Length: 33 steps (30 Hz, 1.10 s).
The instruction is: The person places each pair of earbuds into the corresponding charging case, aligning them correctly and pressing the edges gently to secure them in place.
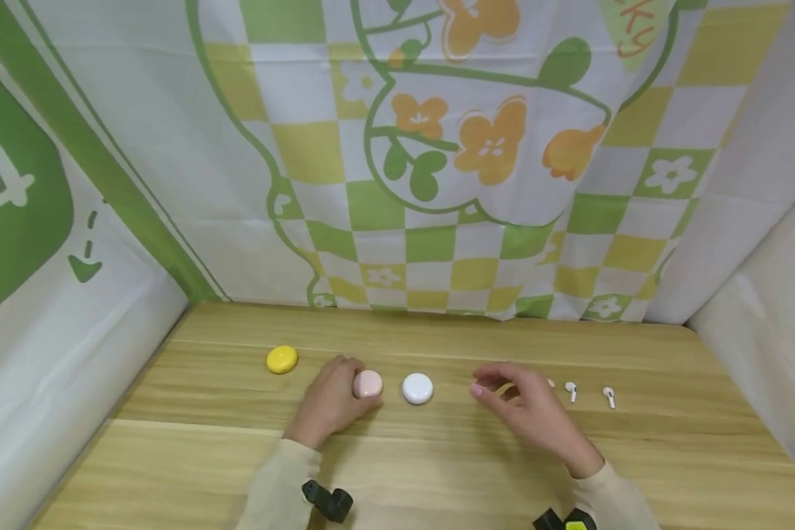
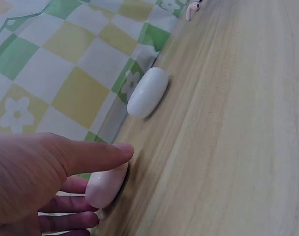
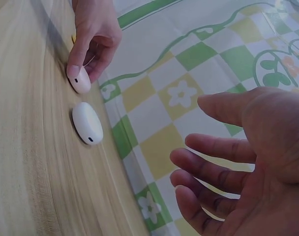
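Observation:
My left hand (image 1: 331, 397) holds a pink earbud charging case (image 1: 369, 384) on the wooden table, thumb on one side and fingers on the other. In the right wrist view a small dark port shows on the pink case (image 3: 79, 81). Just right of it lies a white earbud case (image 1: 417, 389), apart from both hands. Farther right, my right hand (image 1: 526, 408) hovers with loosely bent fingers and nothing in them. Beyond that hand lie two white earbuds (image 1: 571, 391). A pink earbud (image 1: 551, 383) is mostly hidden behind the right hand in the head view.
A yellow round case (image 1: 282, 359) lies left of the left hand. Behind the wooden table (image 1: 437, 471) hangs a checkered, flowered cloth (image 1: 430, 243). White cloth walls (image 1: 762, 353) rise at the sides.

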Motion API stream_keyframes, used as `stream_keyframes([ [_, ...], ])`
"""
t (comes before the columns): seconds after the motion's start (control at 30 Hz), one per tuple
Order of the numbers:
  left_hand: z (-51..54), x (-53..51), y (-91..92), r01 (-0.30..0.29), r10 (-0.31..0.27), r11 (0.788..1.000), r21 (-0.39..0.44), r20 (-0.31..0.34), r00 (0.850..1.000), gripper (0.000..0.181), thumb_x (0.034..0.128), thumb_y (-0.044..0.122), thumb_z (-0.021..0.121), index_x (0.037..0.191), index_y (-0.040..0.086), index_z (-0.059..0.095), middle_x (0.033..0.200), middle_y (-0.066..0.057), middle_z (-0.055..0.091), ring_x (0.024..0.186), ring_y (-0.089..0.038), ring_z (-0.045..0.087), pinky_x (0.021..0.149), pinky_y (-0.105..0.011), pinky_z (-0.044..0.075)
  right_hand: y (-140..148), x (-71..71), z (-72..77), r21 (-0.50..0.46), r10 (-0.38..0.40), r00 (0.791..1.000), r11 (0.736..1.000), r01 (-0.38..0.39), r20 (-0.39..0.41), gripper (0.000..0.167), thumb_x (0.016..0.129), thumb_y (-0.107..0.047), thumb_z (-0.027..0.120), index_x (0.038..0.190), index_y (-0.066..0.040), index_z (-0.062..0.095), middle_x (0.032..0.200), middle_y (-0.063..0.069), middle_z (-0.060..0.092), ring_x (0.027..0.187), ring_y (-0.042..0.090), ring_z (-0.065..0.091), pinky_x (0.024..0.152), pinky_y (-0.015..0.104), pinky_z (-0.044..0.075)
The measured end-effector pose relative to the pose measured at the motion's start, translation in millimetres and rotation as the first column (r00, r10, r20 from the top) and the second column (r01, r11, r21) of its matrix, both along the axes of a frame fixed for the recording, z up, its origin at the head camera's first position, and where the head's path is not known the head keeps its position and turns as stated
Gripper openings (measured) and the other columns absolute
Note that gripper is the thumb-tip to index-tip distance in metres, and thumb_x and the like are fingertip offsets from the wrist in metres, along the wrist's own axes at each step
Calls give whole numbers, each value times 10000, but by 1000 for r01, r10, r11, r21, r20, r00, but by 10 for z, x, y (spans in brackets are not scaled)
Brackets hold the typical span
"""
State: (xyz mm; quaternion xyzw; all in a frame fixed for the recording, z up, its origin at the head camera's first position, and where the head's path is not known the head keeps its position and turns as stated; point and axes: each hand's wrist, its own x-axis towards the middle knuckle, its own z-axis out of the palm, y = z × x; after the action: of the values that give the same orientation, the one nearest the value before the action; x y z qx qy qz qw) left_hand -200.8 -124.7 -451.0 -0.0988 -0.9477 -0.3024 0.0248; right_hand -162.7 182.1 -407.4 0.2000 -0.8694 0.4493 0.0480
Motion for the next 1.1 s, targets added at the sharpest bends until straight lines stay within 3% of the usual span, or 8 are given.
stream_keyframes([
  [0.23,-18,3,-8,-25,25,1000,-18,-38,999,468,762,248,914,1085,-14,701,990,-101,630,954,-285,601,844,-465,521,-19,15,10,-7,12,1000,1000,-11,22,240,971,-219,718,1146,-55,718,1008,-37,719,909,134,655,760,299,557],
  [0.53,-3,0,18,-43,44,999,24,-19,999,482,753,246,917,1108,2,702,987,-85,633,955,-272,610,862,-460,516,-32,35,15,-5,13,1000,1000,-13,18,245,968,-223,721,1150,-59,719,1010,-42,723,917,134,659,769,306,562],
  [0.9,236,80,118,39,-25,996,85,-161,987,464,738,211,917,1107,24,707,1017,-62,657,976,-255,618,890,-447,510,-22,24,23,18,6,999,1000,-6,36,248,969,-239,721,1156,-75,718,1009,-53,723,908,116,657,768,305,562],
  [1.1,395,160,215,117,-84,986,122,-244,966,489,710,180,935,1114,24,708,1069,-60,659,1017,-252,619,912,-438,508,-20,28,29,7,16,999,1000,-17,38,255,975,-242,712,1162,-70,715,1025,-44,722,919,129,657,775,303,558],
])
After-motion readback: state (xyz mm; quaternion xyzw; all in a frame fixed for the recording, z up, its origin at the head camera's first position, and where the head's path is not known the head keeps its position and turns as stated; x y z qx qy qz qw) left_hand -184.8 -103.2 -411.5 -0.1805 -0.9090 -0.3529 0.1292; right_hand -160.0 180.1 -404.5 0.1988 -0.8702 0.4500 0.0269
